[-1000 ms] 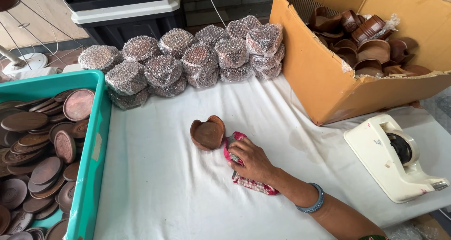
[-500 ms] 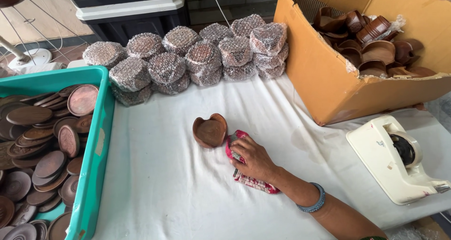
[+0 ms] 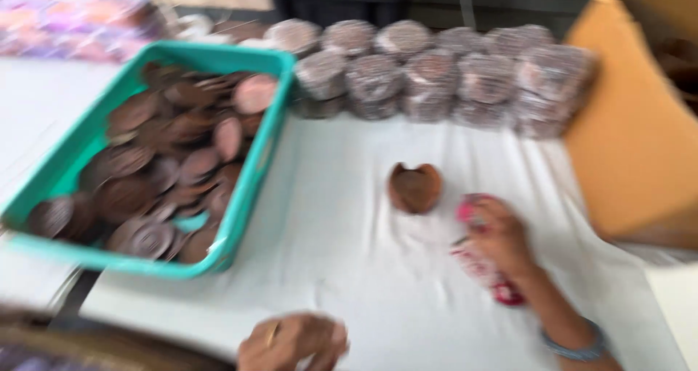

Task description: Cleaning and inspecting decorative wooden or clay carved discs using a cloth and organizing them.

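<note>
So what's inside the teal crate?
The teal crate holds a loose heap of round brown lids, overlapping and piled. The blur hides their detail, and whatever lies beneath the top layer is covered.

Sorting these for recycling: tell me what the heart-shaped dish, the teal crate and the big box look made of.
Heart-shaped dish: matte brown, probably fired clay or wood; blur leaves it open.
Teal crate: smooth moulded rim, likely plastic.
Big box: flat tan wall, looks like cardboard.

Crate (image 3: pixel 262 160) of discs left on table (image 3: pixel 349 269); heart-shaped dish (image 3: pixel 415 188) centre, wrapped stacks (image 3: pixel 436 77) behind, cardboard box (image 3: pixel 632 153) right.
</note>
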